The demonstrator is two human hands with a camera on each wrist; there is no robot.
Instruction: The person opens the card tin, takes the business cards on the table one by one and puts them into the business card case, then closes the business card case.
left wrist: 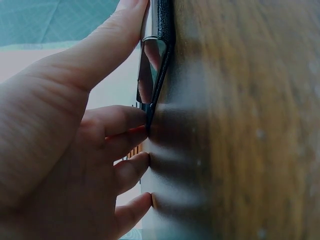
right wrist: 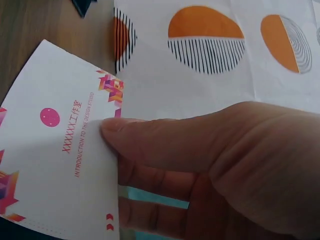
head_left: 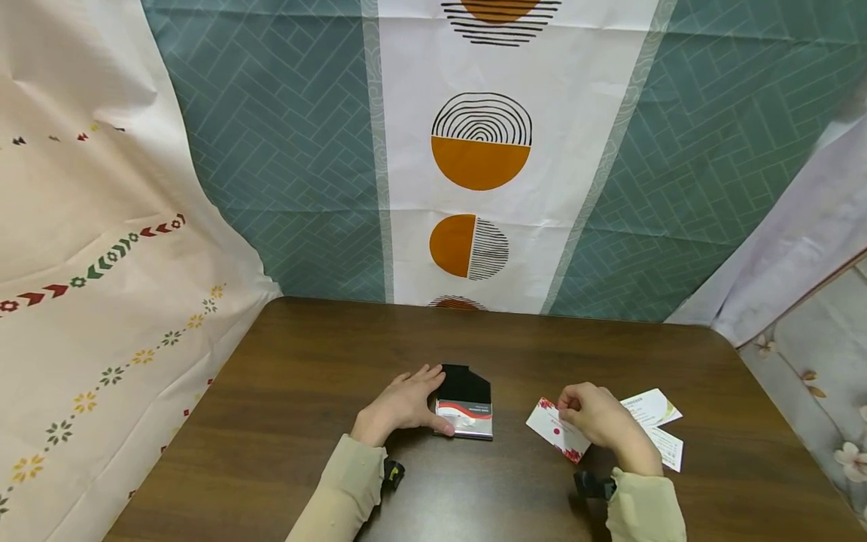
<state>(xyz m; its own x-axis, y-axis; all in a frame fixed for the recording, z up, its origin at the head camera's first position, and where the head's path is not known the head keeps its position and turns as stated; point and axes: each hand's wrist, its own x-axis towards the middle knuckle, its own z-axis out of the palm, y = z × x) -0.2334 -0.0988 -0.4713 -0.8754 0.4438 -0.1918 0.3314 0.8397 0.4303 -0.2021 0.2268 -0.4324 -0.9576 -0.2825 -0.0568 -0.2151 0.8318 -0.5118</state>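
A business card case [head_left: 467,381] lies on the brown table with its black flap folded back. In its silvery part shows a card with a red stripe [head_left: 473,409]. My left hand [head_left: 401,406] rests at the case's left side, thumb on its near edge and fingers spread toward the flap. In the left wrist view the other fingertips touch the tabletop. To the right, my right hand [head_left: 599,415] pinches a white business card [right wrist: 75,115] by its edge, thumb on the printed face. This card has pink patterned corners, a pink dot and red lettering.
Two more white business cards, one with a green-yellow corner [head_left: 650,407] and one with small print [head_left: 667,449], overlap just right of my right hand. The brown table [head_left: 305,361] meets a patterned curtain [head_left: 467,248] at its far edge.
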